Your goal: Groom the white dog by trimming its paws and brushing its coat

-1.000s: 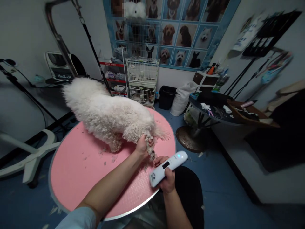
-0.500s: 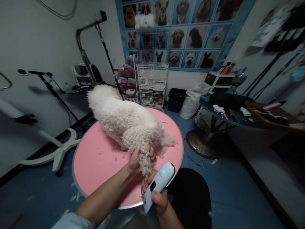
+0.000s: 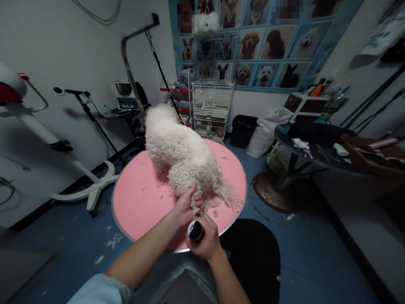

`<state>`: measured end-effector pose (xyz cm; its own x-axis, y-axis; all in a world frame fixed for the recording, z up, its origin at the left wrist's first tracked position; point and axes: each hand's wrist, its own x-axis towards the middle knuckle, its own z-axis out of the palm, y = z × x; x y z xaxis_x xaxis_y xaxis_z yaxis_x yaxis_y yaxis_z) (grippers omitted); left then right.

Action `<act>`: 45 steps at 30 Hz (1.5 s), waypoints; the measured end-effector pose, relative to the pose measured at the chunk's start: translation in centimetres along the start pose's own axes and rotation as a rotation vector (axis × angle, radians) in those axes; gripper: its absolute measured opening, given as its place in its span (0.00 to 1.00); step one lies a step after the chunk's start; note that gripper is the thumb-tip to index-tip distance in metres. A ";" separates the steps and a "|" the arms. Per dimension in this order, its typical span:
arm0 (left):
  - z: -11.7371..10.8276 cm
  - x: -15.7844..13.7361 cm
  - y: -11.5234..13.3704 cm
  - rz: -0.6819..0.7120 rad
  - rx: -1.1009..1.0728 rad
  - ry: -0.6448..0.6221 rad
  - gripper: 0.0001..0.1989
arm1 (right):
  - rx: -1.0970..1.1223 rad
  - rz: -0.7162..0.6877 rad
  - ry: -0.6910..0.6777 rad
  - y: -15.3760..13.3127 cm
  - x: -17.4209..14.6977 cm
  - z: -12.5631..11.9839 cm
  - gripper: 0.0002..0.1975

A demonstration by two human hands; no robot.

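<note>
A white curly-coated dog [image 3: 182, 145] is on a round pink grooming table [image 3: 136, 207], its rear turned toward me. My left hand [image 3: 187, 204] is closed around the dog's hind leg [image 3: 196, 206], thumb on top and fingers curled on the far side. Just in front of my body, my right hand [image 3: 206, 238] grips a white hair clipper [image 3: 193, 230]. Its dark rounded end faces me, and its blade end is hidden beyond my fingers, close to the paw. Loose tufts of cut fur [image 3: 215, 213] lie on the table around the dog.
A grooming arm [image 3: 128, 63] with a black strap rises behind the table. On the left stands a white wheeled stand [image 3: 85, 169]. Cages [image 3: 211, 99], a black bin [image 3: 243, 131] and a white sack [image 3: 267, 131] line the back. A dark table [image 3: 311, 147] holds supplies at right.
My right hand has turned the clipper from lying crosswise to end-on and brought it up to the paw. My left hand keeps the leg. The dog's head end sits further right in view.
</note>
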<state>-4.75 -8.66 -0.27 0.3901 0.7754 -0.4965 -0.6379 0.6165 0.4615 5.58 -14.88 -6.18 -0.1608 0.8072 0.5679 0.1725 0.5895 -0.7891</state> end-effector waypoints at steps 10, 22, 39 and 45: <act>0.3 1.6 1.6 0.094 -0.139 0.022 0.16 | 0.611 0.462 0.726 2.2 -1.8 -1.0 0.17; -0.1 1.7 3.9 0.104 -0.087 -0.079 0.16 | 0.830 0.593 0.608 1.1 1.7 -0.3 0.24; 1.8 1.1 5.4 0.030 -0.181 -0.101 0.15 | 0.861 0.321 0.453 0.9 2.8 -2.0 0.18; 1.3 1.4 5.4 0.040 -0.218 -0.124 0.14 | 0.868 0.306 0.425 0.8 3.1 -2.2 0.18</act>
<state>-6.83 -4.06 2.47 0.4316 0.8177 -0.3809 -0.7772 0.5515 0.3032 7.34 -11.79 -4.53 0.1608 0.9631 0.2159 -0.6446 0.2681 -0.7160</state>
